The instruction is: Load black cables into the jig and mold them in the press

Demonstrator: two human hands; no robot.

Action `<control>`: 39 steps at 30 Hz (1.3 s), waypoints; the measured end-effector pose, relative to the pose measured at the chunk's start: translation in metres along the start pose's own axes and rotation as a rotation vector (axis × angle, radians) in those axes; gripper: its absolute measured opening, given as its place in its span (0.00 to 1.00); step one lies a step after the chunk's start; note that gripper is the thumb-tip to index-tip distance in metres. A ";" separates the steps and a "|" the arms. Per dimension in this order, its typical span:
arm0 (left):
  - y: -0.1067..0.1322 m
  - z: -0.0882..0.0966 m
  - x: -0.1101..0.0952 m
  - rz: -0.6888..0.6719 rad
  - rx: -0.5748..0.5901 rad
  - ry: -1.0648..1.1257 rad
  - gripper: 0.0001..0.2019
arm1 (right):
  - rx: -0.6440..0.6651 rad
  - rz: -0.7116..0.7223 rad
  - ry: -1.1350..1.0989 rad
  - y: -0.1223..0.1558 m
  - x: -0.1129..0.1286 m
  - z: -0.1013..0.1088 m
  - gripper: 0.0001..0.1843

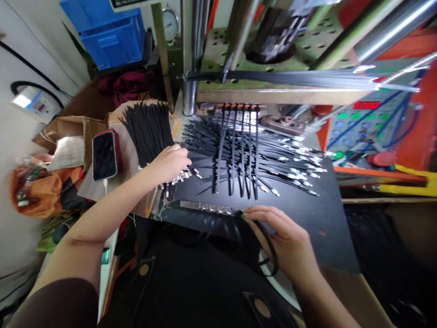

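Left arm stretched forward-left; left hand (170,164) palm down, fingers curled over the metal tips of the cable bundle (149,130) lying left of the black plate (317,218). Cannot tell if the grip is closed. Right hand (285,239) at the plate's near edge, fingers bent, grasping the looped cables (269,262); fingertips just beside the metal strip (206,207). Blue crate (112,38) behind: contents hidden.

Single head view, facing forward-down, close over black work mat (317,214)
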State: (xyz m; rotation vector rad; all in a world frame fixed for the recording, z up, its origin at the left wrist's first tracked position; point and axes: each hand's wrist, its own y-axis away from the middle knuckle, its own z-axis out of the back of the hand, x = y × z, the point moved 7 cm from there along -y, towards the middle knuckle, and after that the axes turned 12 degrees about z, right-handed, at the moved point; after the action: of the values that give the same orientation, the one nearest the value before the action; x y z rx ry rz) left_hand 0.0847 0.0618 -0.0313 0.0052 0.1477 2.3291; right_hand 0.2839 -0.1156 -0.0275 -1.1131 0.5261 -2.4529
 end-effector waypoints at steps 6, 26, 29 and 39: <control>0.016 -0.002 0.013 -0.017 -0.095 0.039 0.13 | -0.012 0.058 -0.058 -0.001 -0.001 -0.010 0.05; 0.183 0.040 0.018 0.360 -0.290 0.456 0.12 | 0.384 0.249 -0.171 -0.035 -0.015 -0.010 0.10; 0.198 0.037 0.028 0.431 -0.195 0.462 0.11 | 0.295 0.161 0.041 -0.089 -0.069 0.012 0.14; 0.104 0.009 -0.033 0.199 -0.214 0.386 0.18 | -0.049 -0.184 0.402 -0.263 -0.163 -0.024 0.15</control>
State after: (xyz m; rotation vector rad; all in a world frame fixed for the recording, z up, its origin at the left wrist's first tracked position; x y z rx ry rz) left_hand 0.0328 -0.0323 -0.0096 -0.5619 0.0913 2.5097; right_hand 0.3128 0.1933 -0.0155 -0.7090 0.6271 -2.8580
